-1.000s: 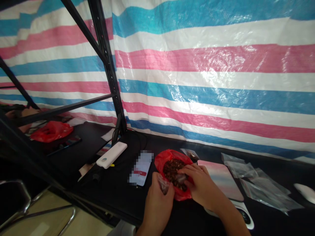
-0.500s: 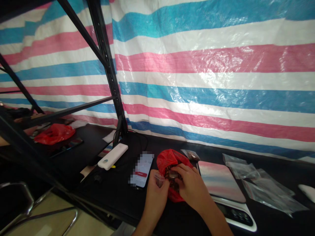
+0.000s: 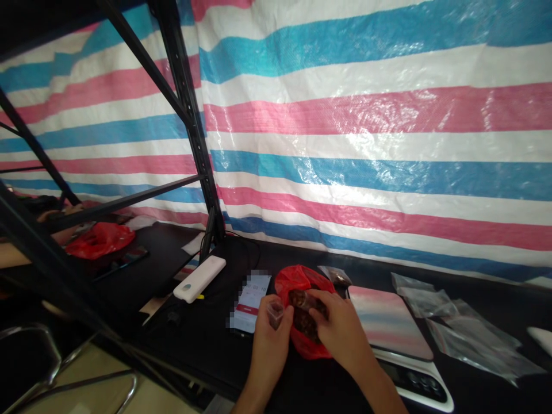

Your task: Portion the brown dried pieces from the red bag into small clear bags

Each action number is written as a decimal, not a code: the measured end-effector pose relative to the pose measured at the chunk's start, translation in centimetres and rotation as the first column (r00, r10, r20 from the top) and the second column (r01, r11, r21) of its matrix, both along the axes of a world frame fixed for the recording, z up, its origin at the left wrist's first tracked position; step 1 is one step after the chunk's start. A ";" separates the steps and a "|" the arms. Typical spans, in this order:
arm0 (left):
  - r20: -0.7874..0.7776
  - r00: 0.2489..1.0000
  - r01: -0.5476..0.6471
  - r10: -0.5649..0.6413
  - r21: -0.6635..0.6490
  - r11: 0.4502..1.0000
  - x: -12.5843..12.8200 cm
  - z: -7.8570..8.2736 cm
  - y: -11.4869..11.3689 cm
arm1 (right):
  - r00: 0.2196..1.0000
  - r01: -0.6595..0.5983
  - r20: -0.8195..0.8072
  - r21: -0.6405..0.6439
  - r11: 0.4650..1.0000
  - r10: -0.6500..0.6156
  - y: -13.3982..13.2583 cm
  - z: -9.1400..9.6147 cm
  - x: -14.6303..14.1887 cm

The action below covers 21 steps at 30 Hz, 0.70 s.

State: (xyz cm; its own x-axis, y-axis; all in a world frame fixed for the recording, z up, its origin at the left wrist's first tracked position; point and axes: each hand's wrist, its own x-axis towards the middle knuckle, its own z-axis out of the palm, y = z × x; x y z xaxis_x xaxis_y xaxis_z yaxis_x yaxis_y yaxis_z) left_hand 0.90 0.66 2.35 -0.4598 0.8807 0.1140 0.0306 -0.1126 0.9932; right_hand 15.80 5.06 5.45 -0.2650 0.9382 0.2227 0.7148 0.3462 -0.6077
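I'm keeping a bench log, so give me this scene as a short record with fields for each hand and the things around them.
Red bag: open, holding dark brown bits
Left hand: gripping a clear plastic bag
Right hand: over the red bag, holding a small clear item, kind unclear
Scale: right of the red bag
Flat clear bags: right of the scale
Phone: left of the red bag, screen lit

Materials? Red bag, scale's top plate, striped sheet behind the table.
Red bag: thin, glossy plastic film, judging by the crinkles and shine.
Scale's top plate: smooth, reflective, mirroring the stripes; polished metal or glass, can't tell which.
Striped sheet: probably woven plastic tarpaulin, semi-gloss; creases and scattered highlights suggest it.
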 end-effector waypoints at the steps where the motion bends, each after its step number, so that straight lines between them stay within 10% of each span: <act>1: -0.024 1.000 0.013 -0.013 0.005 1.000 0.0 0.2 -0.1 | 0.999 -0.004 -0.045 -0.014 1.000 0.003 0.2 -0.2 0.2; 11: -0.170 0.982 0.081 -0.079 0.004 0.997 -0.1 -1.1 -0.4 | 0.935 -0.170 -0.327 -0.081 0.982 0.135 -0.1 1.7 1.7; 21: -0.231 0.970 0.079 -0.080 -0.015 0.997 0.3 -1.4 -0.5 | 0.944 -0.237 -0.195 0.163 0.958 0.267 -1.4 1.8 0.0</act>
State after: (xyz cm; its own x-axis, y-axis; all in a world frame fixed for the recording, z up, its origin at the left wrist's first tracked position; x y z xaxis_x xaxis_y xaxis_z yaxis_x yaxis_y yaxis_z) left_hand 1.22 0.19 0.91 -0.3501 0.9142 0.2041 0.2510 -0.1184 0.9607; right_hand 15.81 3.67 7.23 -0.4214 0.8038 0.4199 0.4529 0.5876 -0.6705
